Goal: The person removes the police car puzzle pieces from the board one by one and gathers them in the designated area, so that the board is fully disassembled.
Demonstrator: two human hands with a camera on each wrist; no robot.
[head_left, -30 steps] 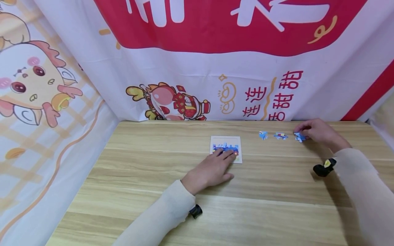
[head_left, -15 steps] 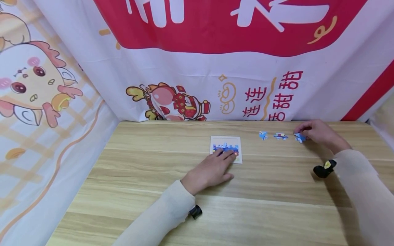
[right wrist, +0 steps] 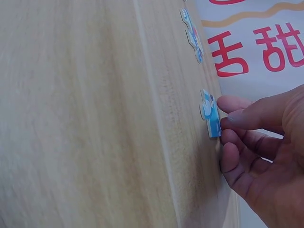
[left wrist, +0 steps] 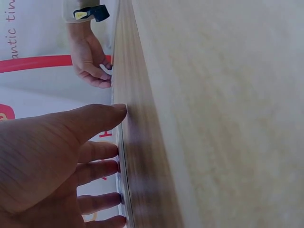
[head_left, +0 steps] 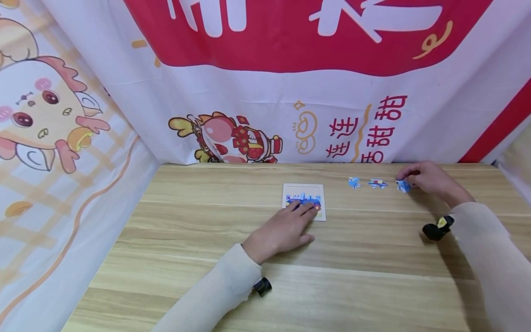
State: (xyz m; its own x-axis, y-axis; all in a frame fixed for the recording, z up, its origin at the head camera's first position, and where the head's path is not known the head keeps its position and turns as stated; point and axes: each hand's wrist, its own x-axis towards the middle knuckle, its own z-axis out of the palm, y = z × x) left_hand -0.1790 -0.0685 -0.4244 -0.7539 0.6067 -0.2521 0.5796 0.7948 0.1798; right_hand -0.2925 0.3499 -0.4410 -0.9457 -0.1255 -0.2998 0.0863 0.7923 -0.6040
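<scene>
On the table [head_left: 207, 230], right hand [head_left: 431, 180] pinches a flat puzzle piece [head_left: 402, 186]; left hand [head_left: 282, 230] flat.

The left hand [left wrist: 42, 156] fills the lower left of the view, its straight fingers [left wrist: 97, 150] spread and lying against the wooden bench [left wrist: 213, 114]. Farther along the bench edge, the right hand [left wrist: 88, 59] rests with curled fingers, a cream sleeve [left wrist: 71, 5] above it.
</scene>
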